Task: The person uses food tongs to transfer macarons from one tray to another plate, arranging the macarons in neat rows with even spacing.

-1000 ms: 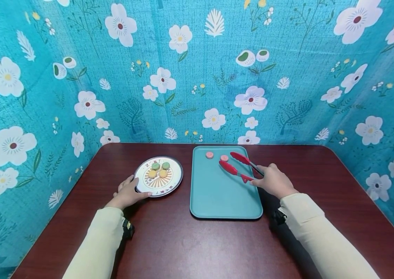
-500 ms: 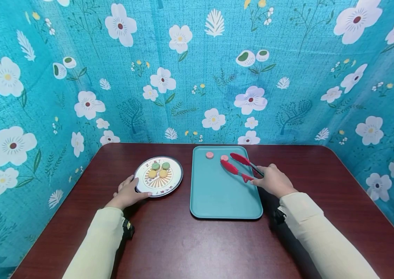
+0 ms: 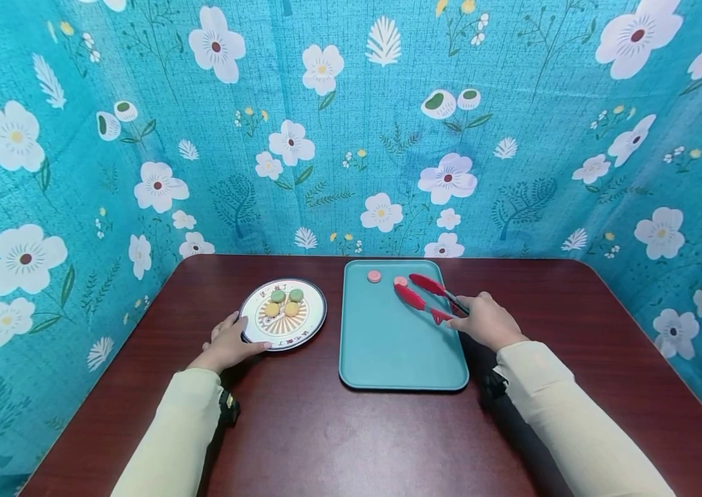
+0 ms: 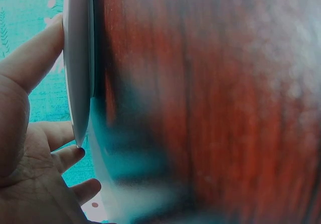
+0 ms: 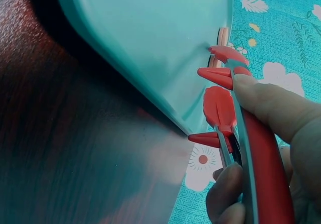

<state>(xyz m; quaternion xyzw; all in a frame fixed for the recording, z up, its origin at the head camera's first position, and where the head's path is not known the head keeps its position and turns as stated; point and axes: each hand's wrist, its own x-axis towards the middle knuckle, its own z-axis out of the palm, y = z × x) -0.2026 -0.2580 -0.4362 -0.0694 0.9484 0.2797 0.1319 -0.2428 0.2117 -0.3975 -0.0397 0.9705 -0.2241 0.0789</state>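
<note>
My right hand (image 3: 487,321) grips red tongs (image 3: 428,295) over the teal tray (image 3: 388,345). The tong tips stand apart on either side of a pink round piece (image 3: 400,281) near the tray's far edge. A second pink piece (image 3: 374,276) lies to its left. In the right wrist view the tongs (image 5: 225,108) are held between thumb and fingers, with the pink piece (image 5: 220,38) beyond their tips. My left hand (image 3: 226,342) rests against the near left rim of a patterned plate (image 3: 310,321) holding green and yellow round pieces (image 3: 284,302). The left wrist view shows the fingers (image 4: 30,63) touching the plate rim (image 4: 77,83).
The dark wooden table (image 3: 326,435) stands in a booth of teal flowered cloth (image 3: 351,124) on three sides. The plate sits left of the tray, a small gap between them.
The tongs have crept slightly forward and their tips now bracket the nearer pink piece more closely. The left hand and plate have not moved.
</note>
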